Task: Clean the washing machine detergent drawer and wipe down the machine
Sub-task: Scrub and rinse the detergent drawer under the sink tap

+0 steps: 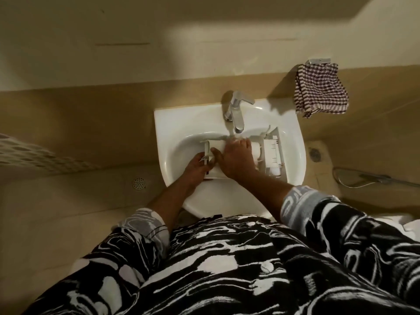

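A tiled bathroom in beige is seen from above, with a white sink [175,123] fixed to the wall. The drawer [271,153], white plastic, is laid across the basin, with its front panel at the right end, near the right rim. Its left end is gripped by the left hand [196,163], whose fingers are curled around the plastic edge. The right hand [236,160] is laid flat over the middle of the drawer, with the fingers stretched toward the far wall and the thumb pointed to the left; nothing is held in it. A thin stream of water [231,134] is poured from the chrome tap [236,110] onto the drawer, just beside the right fingertips. Both sleeves are pushed up on the forearms. A checked cloth [320,92] is hung on a metal holder on the wall, right of the sink. A round drain [139,183] is set in the floor at the left, and a hose [363,180] is seen on the floor at the right.
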